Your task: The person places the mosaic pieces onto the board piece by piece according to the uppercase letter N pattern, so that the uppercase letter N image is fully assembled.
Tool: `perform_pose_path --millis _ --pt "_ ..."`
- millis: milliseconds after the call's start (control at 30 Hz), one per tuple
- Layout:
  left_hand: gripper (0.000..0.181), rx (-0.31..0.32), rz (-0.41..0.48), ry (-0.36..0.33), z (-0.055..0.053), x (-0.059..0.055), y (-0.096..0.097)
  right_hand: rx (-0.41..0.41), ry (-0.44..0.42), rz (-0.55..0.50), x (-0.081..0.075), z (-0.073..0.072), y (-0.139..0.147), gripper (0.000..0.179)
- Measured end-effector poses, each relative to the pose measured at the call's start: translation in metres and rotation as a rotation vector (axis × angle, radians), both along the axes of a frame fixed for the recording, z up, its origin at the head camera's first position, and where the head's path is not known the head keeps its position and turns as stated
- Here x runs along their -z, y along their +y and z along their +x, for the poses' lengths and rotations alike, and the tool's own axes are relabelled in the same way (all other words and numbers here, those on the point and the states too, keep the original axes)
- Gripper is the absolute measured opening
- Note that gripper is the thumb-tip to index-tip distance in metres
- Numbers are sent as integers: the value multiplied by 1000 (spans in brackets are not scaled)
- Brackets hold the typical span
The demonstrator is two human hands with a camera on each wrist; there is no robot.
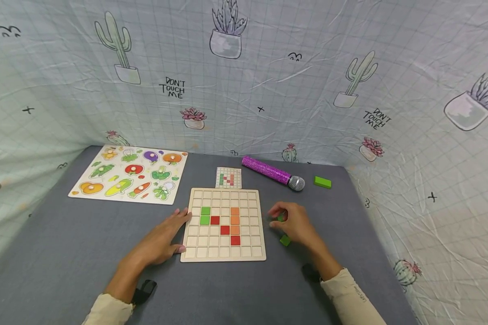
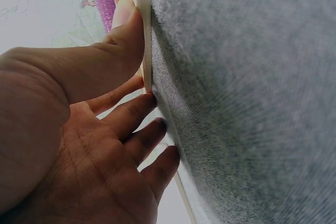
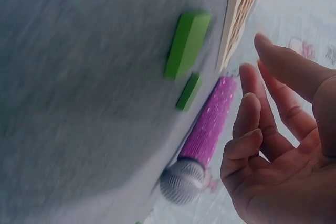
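Note:
The wooden grid board lies flat on the grey table, with two green, several red and several orange squares in its cells. At its left edge my left hand rests, the thumb and fingertips touching the rim; the left wrist view shows the thumb against the board's side. Right of the board, my right hand hovers over two green blocks, one below the palm and one partly hidden by the fingers. Nothing sits between its loosely bent fingers in the right wrist view, where a green block lies apart from them.
Behind the board lies a small pattern card. A glittery purple microphone lies at the back, and another green block stands right of it. At the back left is a vegetable puzzle board. Printed cloth hangs behind the table.

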State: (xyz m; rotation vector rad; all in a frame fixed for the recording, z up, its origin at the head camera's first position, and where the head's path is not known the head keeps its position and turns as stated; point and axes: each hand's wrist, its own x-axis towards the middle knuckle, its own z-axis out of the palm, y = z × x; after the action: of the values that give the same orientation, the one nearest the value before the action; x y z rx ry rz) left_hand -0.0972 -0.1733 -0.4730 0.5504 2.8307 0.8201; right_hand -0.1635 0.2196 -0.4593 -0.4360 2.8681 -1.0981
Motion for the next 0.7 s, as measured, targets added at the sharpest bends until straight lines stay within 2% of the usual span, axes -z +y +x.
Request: perform_pose_path --millis 300,700 --pt "88 -8 -3 -9 1 -1 1 47 -11 86 0 -3 22 34" --pt "89 -6 -15 -4 -1 3 -1 13 -38 132 8 -7 22 31"
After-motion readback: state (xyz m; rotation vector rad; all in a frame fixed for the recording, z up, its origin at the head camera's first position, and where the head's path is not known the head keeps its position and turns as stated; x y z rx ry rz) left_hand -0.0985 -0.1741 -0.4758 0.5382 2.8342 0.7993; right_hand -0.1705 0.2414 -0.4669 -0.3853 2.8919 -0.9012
